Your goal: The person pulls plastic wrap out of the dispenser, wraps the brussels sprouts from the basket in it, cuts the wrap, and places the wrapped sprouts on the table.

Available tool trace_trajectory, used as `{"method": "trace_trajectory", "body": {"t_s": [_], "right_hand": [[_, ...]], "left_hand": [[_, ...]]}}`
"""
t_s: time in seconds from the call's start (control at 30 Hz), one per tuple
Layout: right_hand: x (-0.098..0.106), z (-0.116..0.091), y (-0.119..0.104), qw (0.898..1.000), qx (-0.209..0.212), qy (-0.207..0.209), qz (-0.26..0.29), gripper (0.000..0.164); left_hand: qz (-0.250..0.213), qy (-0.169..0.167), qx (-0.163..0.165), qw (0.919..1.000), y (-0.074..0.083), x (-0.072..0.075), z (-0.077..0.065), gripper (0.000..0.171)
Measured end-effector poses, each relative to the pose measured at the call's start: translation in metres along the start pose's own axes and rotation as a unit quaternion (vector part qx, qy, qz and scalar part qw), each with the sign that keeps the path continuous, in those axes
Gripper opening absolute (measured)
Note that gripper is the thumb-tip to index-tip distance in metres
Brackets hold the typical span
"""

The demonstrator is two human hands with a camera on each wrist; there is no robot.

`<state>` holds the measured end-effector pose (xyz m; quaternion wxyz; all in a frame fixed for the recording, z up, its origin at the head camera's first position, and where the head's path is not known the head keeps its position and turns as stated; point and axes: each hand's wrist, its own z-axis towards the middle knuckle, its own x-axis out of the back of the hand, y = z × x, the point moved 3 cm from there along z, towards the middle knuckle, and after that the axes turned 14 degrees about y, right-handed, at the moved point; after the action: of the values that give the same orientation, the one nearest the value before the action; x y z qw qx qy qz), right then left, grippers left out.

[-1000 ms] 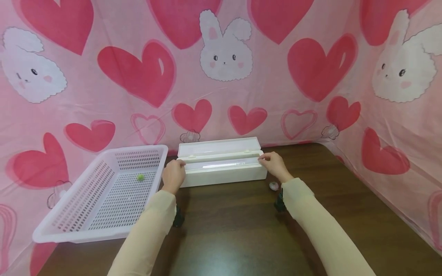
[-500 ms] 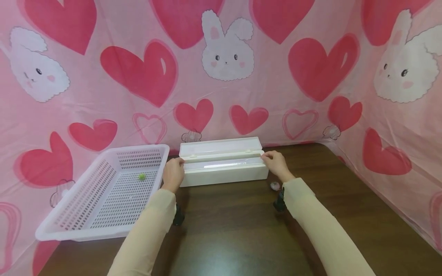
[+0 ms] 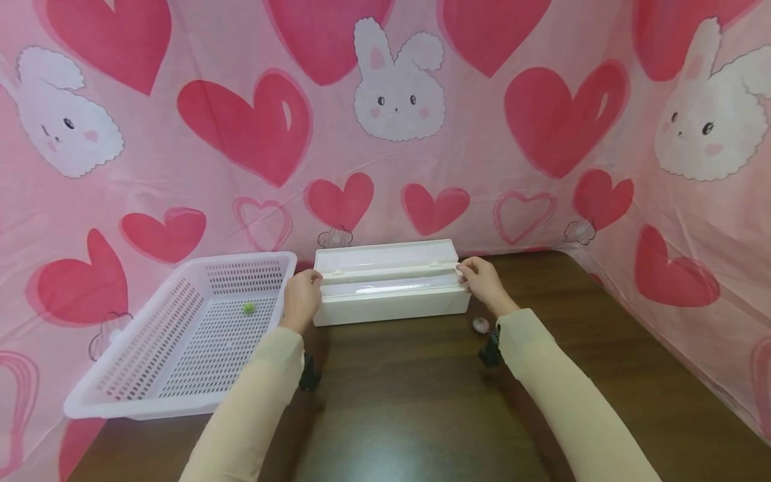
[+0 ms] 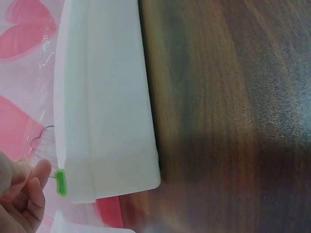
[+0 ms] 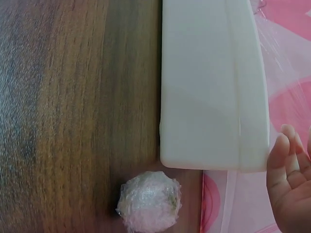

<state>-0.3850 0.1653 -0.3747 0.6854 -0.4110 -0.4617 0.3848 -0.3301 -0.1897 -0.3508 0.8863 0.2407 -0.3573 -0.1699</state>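
White cling-film dispenser box (image 3: 391, 309) is lying near the far edge of the dark wooden tabletop (image 3: 397, 415), its long side running roughly along that edge, lid (image 3: 385, 254) leaning back behind. Clear film (image 3: 391, 286) is catching light across the top. Left hand (image 3: 303, 298) is pinching the film between thumb and fingers by the box's left end, near a small green tab (image 4: 60, 183); right hand (image 3: 482, 280) is pinching it likewise by the right end. Film-wrapped pale round bundle (image 5: 149, 201) is sitting just off the box's near right corner. White slotted basket (image 3: 181, 405) is standing along the tabletop's left edge, a small green item (image 3: 248, 308) resting on its floor. Pink heart-and-rabbit cloth (image 3: 385, 161) is hanging beyond the tabletop's far edge.
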Motion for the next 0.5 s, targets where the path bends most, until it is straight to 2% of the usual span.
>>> {"method": "trace_trajectory", "body": {"t_s": [0.27, 0.5], "right_hand": [[0.003, 0.0, -0.003, 0.999, 0.001, 0.003, 0.052, 0.018], [0.006, 0.0, -0.009, 0.998, 0.01, 0.007, 0.06, 0.02]], "left_hand": [[-0.038, 0.004, 0.021, 0.9991, 0.0, 0.006, 0.002, 0.013], [-0.053, 0.006, 0.025, 0.9982, -0.001, 0.012, 0.004, 0.013]]}}
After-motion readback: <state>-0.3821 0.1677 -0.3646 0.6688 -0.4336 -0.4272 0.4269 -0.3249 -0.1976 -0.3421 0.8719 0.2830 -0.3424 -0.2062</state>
